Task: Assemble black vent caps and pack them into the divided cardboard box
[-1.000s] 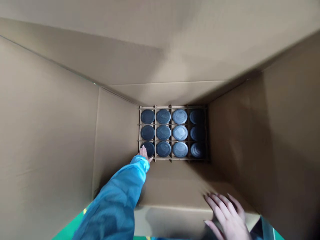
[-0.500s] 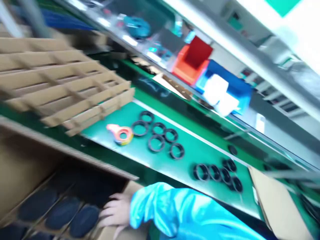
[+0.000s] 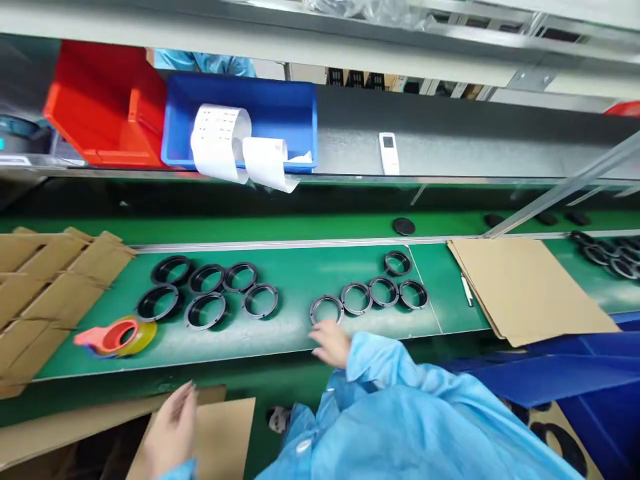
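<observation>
My right hand [image 3: 333,343] reaches over the front edge of the green bench [image 3: 295,267], its fingers stretched out and apart. Its fingertips overlap the lower rim of a black ring [image 3: 327,297], but I cannot tell whether they touch it. Several similar rings, including a black ring [image 3: 357,298], stand to the right in a short row. Another group, with a black ring [image 3: 260,301] at its right end, lies to the left. Over the cardboard flap [image 3: 225,433] of a box, my left hand [image 3: 173,430] is raised, fingers extended, slightly blurred, with nothing visible in it.
A tape dispenser [image 3: 117,337] lies by cardboard dividers [image 3: 55,293] on the left. On the shelf above are a red bin [image 3: 100,113], a blue bin [image 3: 285,113] with paper labels, and a white remote [image 3: 389,153]. Cardboard sheets [image 3: 530,287] lie right, beside a metal strut [image 3: 565,187].
The view has swung right and levelled out. One hand in a blue sleeve was at the box of dark round parts; now my right hand is by the rings and my left hand shows over the flap.
</observation>
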Tool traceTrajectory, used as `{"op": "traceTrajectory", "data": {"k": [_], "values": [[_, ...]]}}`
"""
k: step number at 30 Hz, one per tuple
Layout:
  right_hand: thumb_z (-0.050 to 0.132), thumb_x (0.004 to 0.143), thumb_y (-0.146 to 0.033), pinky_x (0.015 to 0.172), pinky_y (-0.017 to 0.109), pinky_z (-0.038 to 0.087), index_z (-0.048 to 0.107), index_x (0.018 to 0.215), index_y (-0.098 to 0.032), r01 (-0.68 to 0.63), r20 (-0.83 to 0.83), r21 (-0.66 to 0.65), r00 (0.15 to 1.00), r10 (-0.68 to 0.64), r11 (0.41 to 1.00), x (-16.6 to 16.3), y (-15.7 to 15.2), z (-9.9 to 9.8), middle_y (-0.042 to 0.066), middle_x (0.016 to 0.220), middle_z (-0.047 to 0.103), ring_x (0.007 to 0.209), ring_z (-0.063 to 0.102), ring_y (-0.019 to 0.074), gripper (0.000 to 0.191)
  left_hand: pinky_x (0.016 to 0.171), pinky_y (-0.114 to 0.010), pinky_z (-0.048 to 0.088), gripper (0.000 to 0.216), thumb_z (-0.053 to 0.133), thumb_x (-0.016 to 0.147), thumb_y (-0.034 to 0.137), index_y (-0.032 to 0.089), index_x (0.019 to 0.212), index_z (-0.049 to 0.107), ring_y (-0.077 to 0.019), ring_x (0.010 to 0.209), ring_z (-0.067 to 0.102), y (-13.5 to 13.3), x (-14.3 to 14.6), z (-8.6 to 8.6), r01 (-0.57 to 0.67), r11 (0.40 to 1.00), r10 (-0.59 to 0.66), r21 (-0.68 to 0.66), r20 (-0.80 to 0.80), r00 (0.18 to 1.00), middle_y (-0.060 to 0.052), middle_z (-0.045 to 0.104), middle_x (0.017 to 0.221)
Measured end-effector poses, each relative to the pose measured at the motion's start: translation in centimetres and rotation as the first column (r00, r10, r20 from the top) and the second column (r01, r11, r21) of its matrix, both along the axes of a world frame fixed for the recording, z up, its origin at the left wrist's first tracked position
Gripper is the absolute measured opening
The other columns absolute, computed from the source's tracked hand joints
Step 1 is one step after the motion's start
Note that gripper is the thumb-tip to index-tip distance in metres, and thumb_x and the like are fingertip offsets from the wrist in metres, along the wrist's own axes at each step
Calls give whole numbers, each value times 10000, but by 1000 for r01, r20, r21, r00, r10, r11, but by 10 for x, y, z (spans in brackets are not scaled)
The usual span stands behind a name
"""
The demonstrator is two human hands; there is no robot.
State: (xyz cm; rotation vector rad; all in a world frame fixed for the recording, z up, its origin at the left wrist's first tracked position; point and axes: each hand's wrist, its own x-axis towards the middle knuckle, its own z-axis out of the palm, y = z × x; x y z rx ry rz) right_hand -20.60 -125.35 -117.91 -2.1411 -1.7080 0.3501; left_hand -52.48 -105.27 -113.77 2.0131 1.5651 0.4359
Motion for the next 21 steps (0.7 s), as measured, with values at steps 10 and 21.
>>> {"op": "traceTrajectory", "data": {"k": [10,21], "values": [[398,953,-465,1041,557,355,575,1340,-88,783,87,170,593,-800,599,195,-172,-47,235,1424,434,1276,374,370,569,1215,-490,266,570,500,894,338,138,1428,484,-303,1475,291,-29,233,-34,216,976,-218,-28,-165,962,-150,406,1557],[370,888,-582,1089,562,298,354,1525,-96,804,-9,-270,548,-837,529,253,-92,-55,248,1520,373,1380,386,371,801,1214,-568,174,679,470,934,358,109,1545,309,-358,1494,240,-22,279,-44,89,975,-149,-204,-300,942,-207,357,1575]]}}
